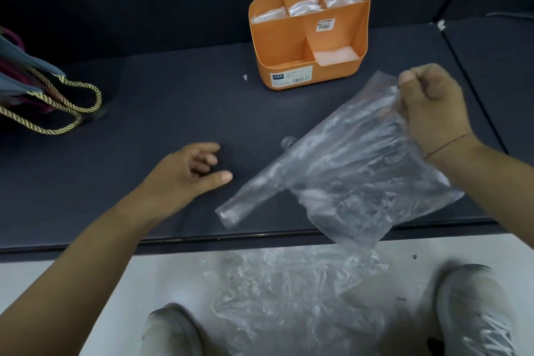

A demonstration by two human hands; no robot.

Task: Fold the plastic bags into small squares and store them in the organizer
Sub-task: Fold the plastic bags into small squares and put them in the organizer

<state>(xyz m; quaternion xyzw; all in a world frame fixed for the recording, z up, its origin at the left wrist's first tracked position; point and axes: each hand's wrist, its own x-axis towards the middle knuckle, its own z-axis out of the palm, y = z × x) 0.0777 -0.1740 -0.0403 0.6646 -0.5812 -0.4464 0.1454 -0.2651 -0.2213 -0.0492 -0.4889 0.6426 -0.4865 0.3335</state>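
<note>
My right hand [433, 113] pinches the upper edge of a clear plastic bag [341, 170] and holds it above the dark table [173, 113], its handles pointing left and down. My left hand [187, 170] hovers over the table left of the bag, fingers loosely curled, holding nothing. An orange organizer [291, 46] stands upright at the back of the table. Folded clear bags sit in its three rear slots and in its front right compartment. More crumpled clear bags [289, 292] lie on the pale floor between my shoes.
Gift bags with gold rope handles [52, 101] lie at the table's left edge. A small white scrap [245, 77] sits left of the organizer. The table's front edge runs across just below the held bag. A seam divides the table at the right.
</note>
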